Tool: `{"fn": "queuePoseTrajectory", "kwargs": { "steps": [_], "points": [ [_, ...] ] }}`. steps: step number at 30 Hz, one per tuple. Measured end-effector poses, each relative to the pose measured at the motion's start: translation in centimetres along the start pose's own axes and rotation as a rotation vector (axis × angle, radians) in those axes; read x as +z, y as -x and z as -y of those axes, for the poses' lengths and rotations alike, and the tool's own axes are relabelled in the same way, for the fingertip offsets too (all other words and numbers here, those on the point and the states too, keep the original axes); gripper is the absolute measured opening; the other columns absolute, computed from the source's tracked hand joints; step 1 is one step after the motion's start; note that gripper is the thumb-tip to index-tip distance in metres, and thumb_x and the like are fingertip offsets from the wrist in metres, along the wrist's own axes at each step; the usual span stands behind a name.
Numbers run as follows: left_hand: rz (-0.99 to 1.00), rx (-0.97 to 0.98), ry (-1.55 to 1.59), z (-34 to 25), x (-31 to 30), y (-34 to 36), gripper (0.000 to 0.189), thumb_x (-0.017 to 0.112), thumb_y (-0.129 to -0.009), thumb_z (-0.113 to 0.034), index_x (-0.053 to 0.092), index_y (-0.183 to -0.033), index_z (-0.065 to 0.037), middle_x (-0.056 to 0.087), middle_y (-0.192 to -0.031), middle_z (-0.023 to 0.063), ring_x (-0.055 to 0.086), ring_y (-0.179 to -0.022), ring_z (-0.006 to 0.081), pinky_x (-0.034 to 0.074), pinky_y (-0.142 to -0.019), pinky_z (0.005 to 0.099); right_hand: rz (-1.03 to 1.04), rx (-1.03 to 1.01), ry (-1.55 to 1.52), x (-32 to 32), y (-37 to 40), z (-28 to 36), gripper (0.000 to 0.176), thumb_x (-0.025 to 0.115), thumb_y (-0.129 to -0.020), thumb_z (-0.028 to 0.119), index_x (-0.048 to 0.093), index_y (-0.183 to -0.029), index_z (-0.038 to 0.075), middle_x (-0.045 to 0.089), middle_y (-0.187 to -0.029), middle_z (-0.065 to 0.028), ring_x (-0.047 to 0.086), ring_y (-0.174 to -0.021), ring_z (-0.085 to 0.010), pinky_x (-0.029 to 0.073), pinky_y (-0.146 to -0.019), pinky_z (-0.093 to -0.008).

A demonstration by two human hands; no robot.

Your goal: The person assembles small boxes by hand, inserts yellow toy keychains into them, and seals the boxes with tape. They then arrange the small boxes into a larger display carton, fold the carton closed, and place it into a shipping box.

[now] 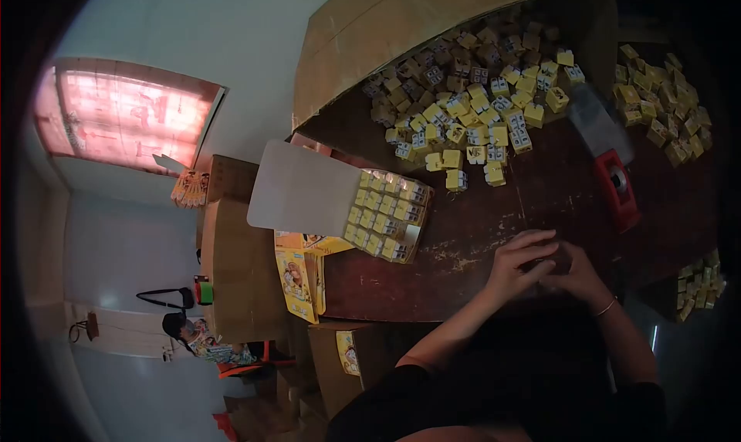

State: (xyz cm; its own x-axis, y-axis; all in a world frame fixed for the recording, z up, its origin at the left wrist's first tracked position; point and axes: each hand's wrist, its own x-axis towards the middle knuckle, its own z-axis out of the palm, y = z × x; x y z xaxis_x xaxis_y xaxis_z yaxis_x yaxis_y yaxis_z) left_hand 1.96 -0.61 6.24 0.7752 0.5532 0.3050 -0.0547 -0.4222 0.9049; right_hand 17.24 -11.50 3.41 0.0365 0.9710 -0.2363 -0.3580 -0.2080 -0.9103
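Observation:
My left hand (524, 264) and my right hand (575, 273) meet above the near edge of the dark red table (471, 268). Their fingers are bent toward each other; whatever lies between them is hidden or too small to name. Left of them on the table, a clear tray (419, 230) holds rows of small yellow blocks (384, 206), with a pale flat lid or sheet (301, 186) extending from its side. Beyond my hands, many loose yellow-and-white blocks (482, 125) spill from a large cardboard box (432, 13) lying on its side.
A red tape dispenser (616, 191) stands at right beside a clear plastic piece (598, 124). More yellow blocks (664, 106) lie at far right. Yellow printed cartons (297, 280) and a tall cardboard box (245, 272) stand left. A person (204, 342) sits farther off.

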Motion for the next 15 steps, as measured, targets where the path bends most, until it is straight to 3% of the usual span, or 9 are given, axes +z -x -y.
{"fn": "queuePoseTrajectory", "kwargs": {
  "steps": [4, 6, 7, 9, 13, 15],
  "points": [
    [-0.047, 0.067, 0.01, -0.1, -0.2, 0.1, 0.025, 0.072, -0.077, 0.0, 0.072, -0.102, 0.0, 0.066, -0.118, 0.0164, 0.063, -0.11, 0.0283, 0.051, -0.092, 0.0363, 0.002, 0.006, -0.004, 0.1, 0.2, 0.6, 0.058, 0.082, -0.069, 0.005, 0.056, -0.12, 0.001, 0.063, -0.116, -0.0097, 0.061, -0.108, -0.0183, 0.05, -0.094, -0.0345],
    [-0.074, -0.129, 0.268, -0.6, -0.5, 0.2, 0.023, 0.071, -0.078, 0.001, 0.072, -0.101, 0.0, 0.067, -0.117, 0.0156, 0.063, -0.111, 0.0285, 0.05, -0.094, 0.0366, 0.024, -0.065, 0.2, -0.1, 0.1, 1.0, 0.062, 0.082, -0.069, 0.004, 0.054, -0.124, 0.002, 0.062, -0.119, -0.0095, 0.06, -0.11, -0.0189, 0.05, -0.095, -0.0349],
    [-0.07, -0.125, 0.278, -0.6, -0.4, 0.2, 0.023, 0.071, -0.078, 0.001, 0.072, -0.101, 0.0, 0.067, -0.117, 0.0156, 0.063, -0.111, 0.0285, 0.05, -0.094, 0.0366, 0.015, -0.063, 0.207, 0.0, 0.2, 1.1, 0.062, 0.082, -0.069, 0.004, 0.054, -0.124, 0.002, 0.062, -0.119, -0.0095, 0.06, -0.11, -0.0189, 0.05, -0.095, -0.0349],
    [-0.114, -0.031, 0.112, -0.2, 0.1, 0.1, 0.023, 0.07, -0.079, -0.001, 0.072, -0.102, 0.0, 0.067, -0.116, 0.0161, 0.063, -0.112, 0.0301, 0.05, -0.096, 0.038, 0.03, -0.002, -0.015, 0.4, 0.2, 1.3, 0.066, 0.083, -0.069, 0.006, 0.052, -0.127, 0.003, 0.061, -0.121, -0.0093, 0.06, -0.111, -0.0195, 0.049, -0.097, -0.0356],
    [-0.092, 0.138, -0.081, -0.3, 0.1, 0.1, 0.029, 0.073, -0.079, -0.006, 0.071, -0.107, -0.002, 0.064, -0.123, 0.0158, 0.061, -0.114, 0.0315, 0.05, -0.096, 0.0401, 0.033, 0.008, -0.072, 0.7, 0.4, 2.3, 0.067, 0.082, -0.071, 0.008, 0.05, -0.129, 0.003, 0.06, -0.123, -0.0098, 0.06, -0.112, -0.0201, 0.053, -0.091, -0.0351],
    [-0.051, 0.228, -0.218, -0.7, 0.1, 0.0, 0.033, 0.074, -0.078, -0.008, 0.07, -0.11, -0.003, 0.063, -0.125, 0.0158, 0.06, -0.117, 0.0333, 0.05, -0.097, 0.0422, 0.045, 0.209, 0.003, 0.2, 0.7, 2.8, 0.061, 0.08, -0.074, 0.008, 0.051, -0.127, 0.003, 0.061, -0.121, -0.0099, 0.061, -0.109, -0.0196, 0.057, -0.081, -0.0327]
  ]
}}
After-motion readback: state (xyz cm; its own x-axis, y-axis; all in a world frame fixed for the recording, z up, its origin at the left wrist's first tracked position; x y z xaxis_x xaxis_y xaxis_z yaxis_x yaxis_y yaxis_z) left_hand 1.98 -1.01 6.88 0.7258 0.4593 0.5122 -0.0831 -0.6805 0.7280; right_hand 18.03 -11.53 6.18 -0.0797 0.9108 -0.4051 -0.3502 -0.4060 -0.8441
